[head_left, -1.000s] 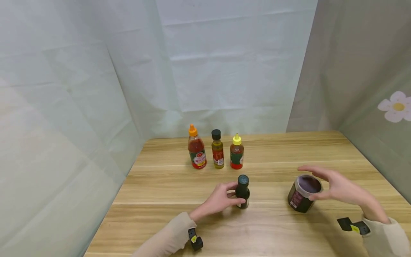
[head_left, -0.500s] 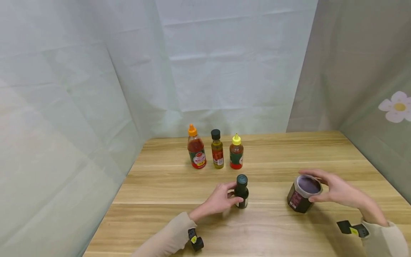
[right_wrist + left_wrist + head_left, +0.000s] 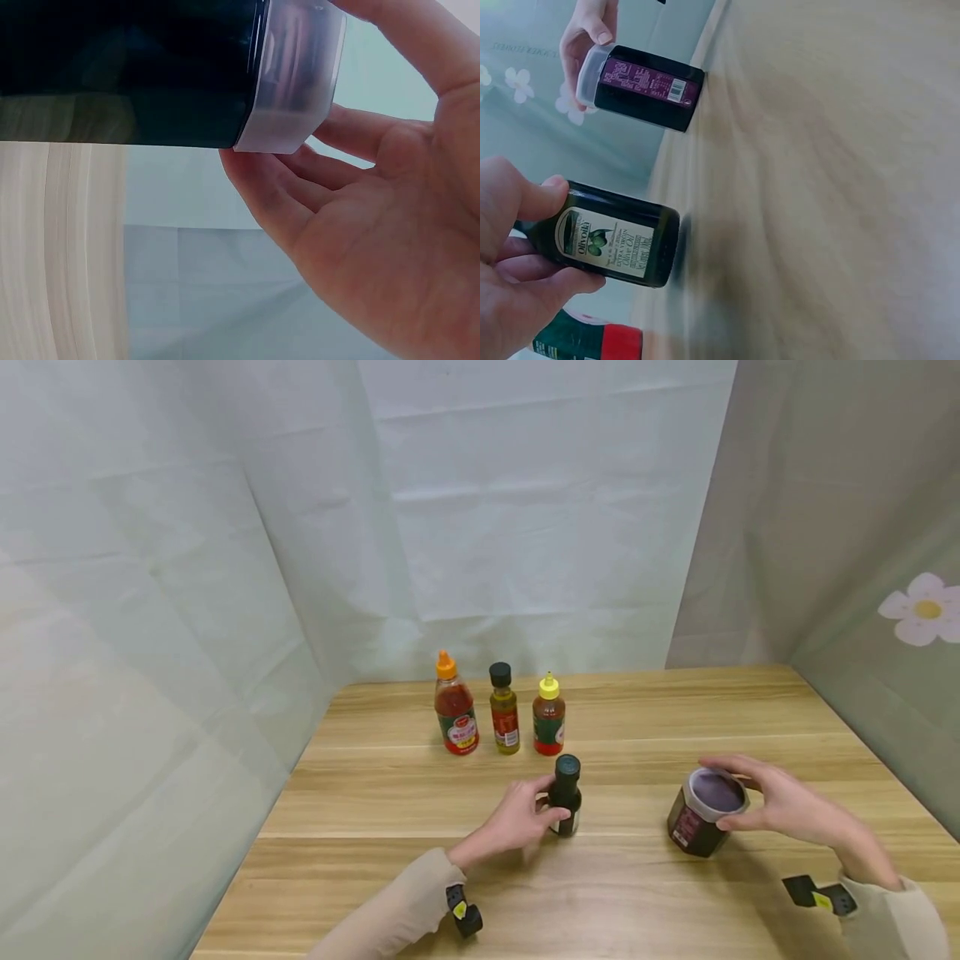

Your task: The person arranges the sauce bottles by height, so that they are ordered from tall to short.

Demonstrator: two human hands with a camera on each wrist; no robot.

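Note:
In the head view my left hand (image 3: 517, 817) grips a small dark olive oil bottle (image 3: 572, 802) round its neck and shoulder from the left. The left wrist view shows its cream label, with a thin shadow beside its base close over the table. Further right, my right hand (image 3: 783, 806) holds a dark jar (image 3: 696, 827) by its translucent lid (image 3: 718, 790), thumb on the near side and fingers on the far side. The right wrist view shows the fingers round the faceted lid (image 3: 296, 82). A purple label with a barcode faces the left wrist camera on the jar (image 3: 649, 86).
Behind the hands stand three bottles in a row: a red sauce bottle with an orange cap (image 3: 456, 718), a black-capped bottle of yellowish liquid (image 3: 505, 722) and a yellow-capped red sauce bottle (image 3: 549, 722). Pale curtains (image 3: 540, 527) close off the back and sides of the wooden table (image 3: 360, 777).
My left hand has shifted the olive oil bottle slightly up and away in the head view. My right hand's fingers have come down round the jar's lid; the jar stays at about the same place.

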